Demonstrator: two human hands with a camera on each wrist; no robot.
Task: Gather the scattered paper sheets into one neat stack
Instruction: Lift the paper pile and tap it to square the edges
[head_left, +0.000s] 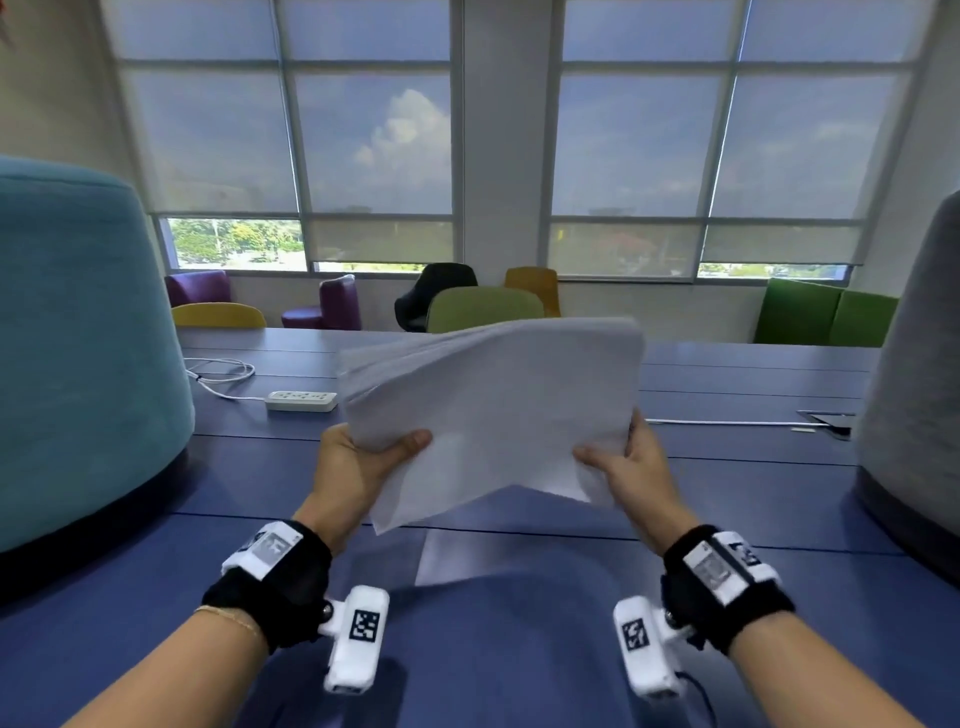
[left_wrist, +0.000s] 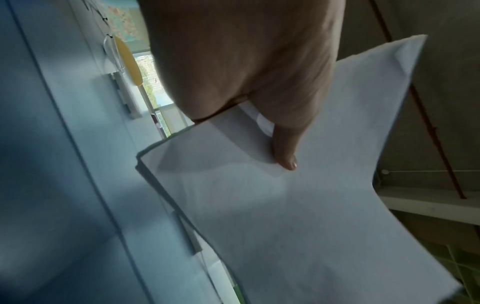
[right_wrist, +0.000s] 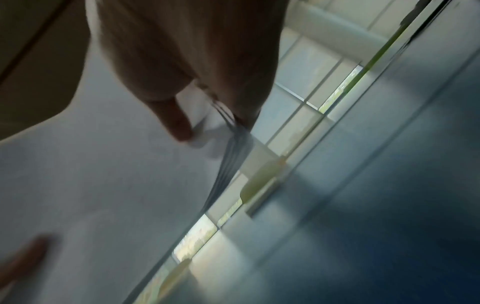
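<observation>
A bundle of white paper sheets (head_left: 493, 410) is lifted above the blue table (head_left: 753, 493), tilted, with edges fanned and uneven on the left side. My left hand (head_left: 363, 457) grips its near-left edge, thumb on top. My right hand (head_left: 623, 457) grips the near-right edge, thumb on top too. In the left wrist view the paper sheets (left_wrist: 298, 205) spread under my left hand (left_wrist: 259, 102), whose thumb presses on the top sheet. The right wrist view is blurred; there the sheets (right_wrist: 103, 174) fan out at their edge under my right hand (right_wrist: 187, 86). One more pale sheet (head_left: 447, 561) seems to lie on the table below.
A white power strip (head_left: 301, 401) with its cord (head_left: 223, 371) lies on the table at the left. A teal chair back (head_left: 78, 338) stands close on the left, a grey one (head_left: 914, 405) on the right. A table hatch (head_left: 828, 418) sits far right. Coloured chairs line the window wall.
</observation>
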